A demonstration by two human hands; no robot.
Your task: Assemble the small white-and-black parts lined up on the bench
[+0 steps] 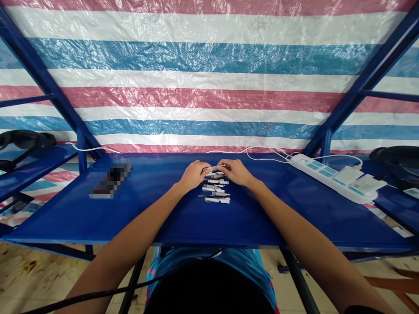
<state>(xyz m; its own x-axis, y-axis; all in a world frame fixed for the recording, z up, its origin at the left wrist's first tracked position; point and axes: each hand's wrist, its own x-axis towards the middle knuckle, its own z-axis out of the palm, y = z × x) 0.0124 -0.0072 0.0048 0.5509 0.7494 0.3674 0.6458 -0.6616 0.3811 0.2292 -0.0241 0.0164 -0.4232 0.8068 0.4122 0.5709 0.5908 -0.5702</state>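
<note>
Several white and grey pens lie crosswise in a column on the blue table, the nearest a white pen (218,200) with a dark-tipped grey pen (221,194) just beyond it. At the far end of the column, my left hand (194,175) pinches the left end of a grey pen (214,168). My right hand (238,172) has its fingers closed on the right end of the same pen. Fingertips cover both of its ends. Right below the hands, other pens (216,176) are partly hidden by the fingers.
A white power strip (327,176) with plugged-in adapters and a white cable (262,158) lies at the table's right. On the left is a blurred-out dark object (111,181). A striped plastic sheet (203,100) hangs behind the blue table (157,218), between slanted blue posts (49,87).
</note>
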